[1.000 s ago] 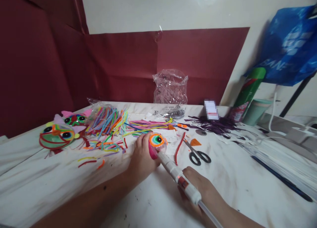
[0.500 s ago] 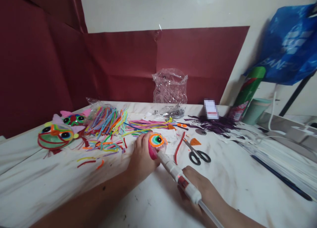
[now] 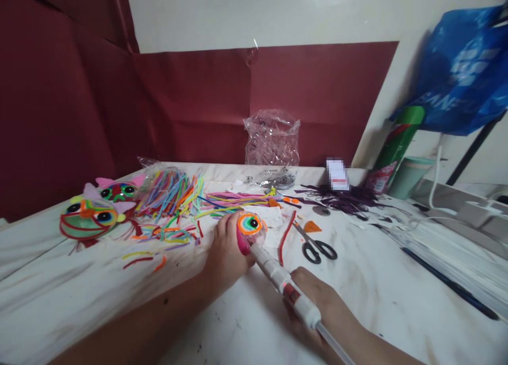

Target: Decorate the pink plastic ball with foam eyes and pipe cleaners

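My left hand [image 3: 226, 248] is closed around a small clear ball [image 3: 251, 226] trimmed with pink, orange and green pipe cleaner and a black eye. My right hand [image 3: 323, 304] grips a white pen-shaped glue gun [image 3: 284, 286] with a red light; its tip touches the lower side of the ball. Both rest low over the white table [image 3: 79, 291], near its middle.
Two finished decorated balls [image 3: 89, 217] lie at the left. Loose coloured pipe cleaners [image 3: 174, 193] spread behind my left hand. Black-handled scissors [image 3: 315, 247] and a red pipe cleaner [image 3: 286, 233] lie to the right. A clear plastic bag [image 3: 272, 140], green can [image 3: 391, 148] and blue bag [image 3: 464, 74] stand behind.
Hardly anything has moved; the ball and glue gun tip have shifted very slightly up and left with my hands.
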